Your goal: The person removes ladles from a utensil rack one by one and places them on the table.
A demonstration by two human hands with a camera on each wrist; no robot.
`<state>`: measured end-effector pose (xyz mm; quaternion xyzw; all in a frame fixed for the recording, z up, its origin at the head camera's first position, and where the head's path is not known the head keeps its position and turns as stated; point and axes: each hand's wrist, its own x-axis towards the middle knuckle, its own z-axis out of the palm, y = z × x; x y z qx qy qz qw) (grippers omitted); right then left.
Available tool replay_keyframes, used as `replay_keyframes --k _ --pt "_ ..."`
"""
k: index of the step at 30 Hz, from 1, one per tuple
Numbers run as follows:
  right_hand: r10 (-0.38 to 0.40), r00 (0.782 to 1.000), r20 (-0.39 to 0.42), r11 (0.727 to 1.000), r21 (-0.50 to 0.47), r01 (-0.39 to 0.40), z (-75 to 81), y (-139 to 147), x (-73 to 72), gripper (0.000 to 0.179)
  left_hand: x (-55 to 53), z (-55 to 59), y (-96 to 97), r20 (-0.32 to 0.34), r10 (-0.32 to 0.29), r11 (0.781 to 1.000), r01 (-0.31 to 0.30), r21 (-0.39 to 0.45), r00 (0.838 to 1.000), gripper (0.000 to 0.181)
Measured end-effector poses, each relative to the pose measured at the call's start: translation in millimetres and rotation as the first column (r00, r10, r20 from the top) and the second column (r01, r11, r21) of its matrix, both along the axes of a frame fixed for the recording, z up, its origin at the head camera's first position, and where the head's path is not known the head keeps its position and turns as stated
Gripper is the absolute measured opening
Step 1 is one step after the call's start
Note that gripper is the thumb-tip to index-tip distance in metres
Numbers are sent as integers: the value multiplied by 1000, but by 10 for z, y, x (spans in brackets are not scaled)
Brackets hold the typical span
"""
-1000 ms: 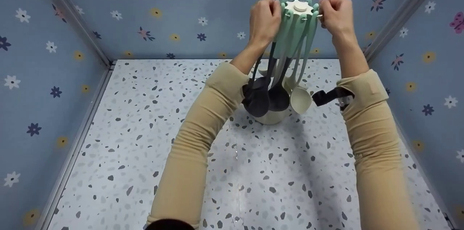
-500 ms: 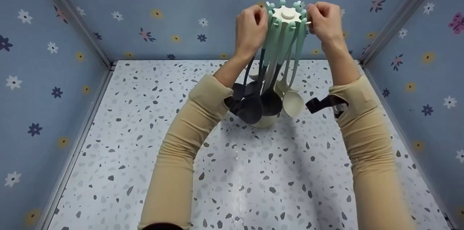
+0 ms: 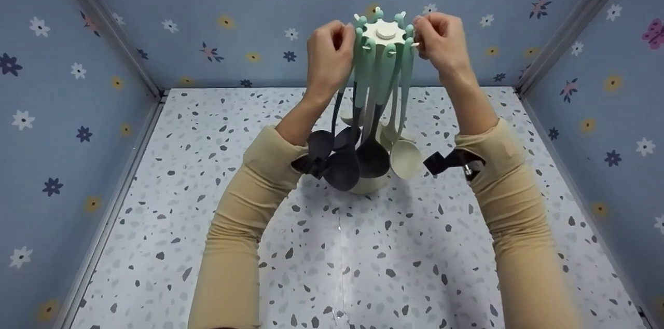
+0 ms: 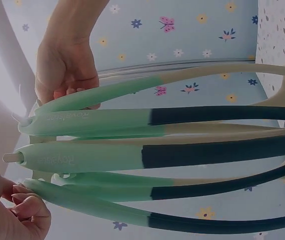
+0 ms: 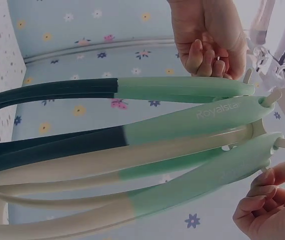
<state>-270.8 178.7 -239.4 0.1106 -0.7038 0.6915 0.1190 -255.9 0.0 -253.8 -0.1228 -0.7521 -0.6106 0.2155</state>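
A cream utensil rack (image 3: 385, 32) with a round hooked top stands upright before me, ringed by hanging kitchen utensils with mint-green handles (image 3: 365, 77). Among them are a black ladle (image 3: 373, 158), a large black spoon (image 3: 342, 169) and a cream spoon (image 3: 406, 159). My left hand (image 3: 329, 56) pinches the rack's top at its left side, fingertips at a handle's hooked end; the left wrist view shows this hand (image 4: 25, 210) low at the left. Opposite, my right hand (image 3: 443, 41) pinches a hook on the right, its curled fingers (image 5: 260, 200) clear in the right wrist view.
The rack's round base (image 3: 369, 185) shows below the hanging heads, over a white speckled tabletop (image 3: 207, 215). Blue flowered panels (image 3: 249, 23) stand behind and at both sides, with grey metal strips (image 3: 111, 209) along their edges. Black wrist-camera mounts (image 3: 441, 162) jut from the sleeves.
Both hands have moved left and toward me, bringing the utensil rack with its hanging utensils along. The grip at each side of its top looks the same.
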Motion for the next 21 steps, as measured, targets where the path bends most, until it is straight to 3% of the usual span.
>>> replay_keyframes --k 4,10,21 --pt "33 999 -3 999 -28 -33 -21 -76 38 35 43 -14 -90 11 -6 999 6 32 1000 31" --pt "79 996 -35 996 -36 -80 -56 -157 82 36 114 -40 -197 -54 13 1000 -12 29 998 32" --pt "91 996 -23 994 -65 -93 -78 -223 115 34 188 -20 -274 -11 9 998 -9 69 1000 32"
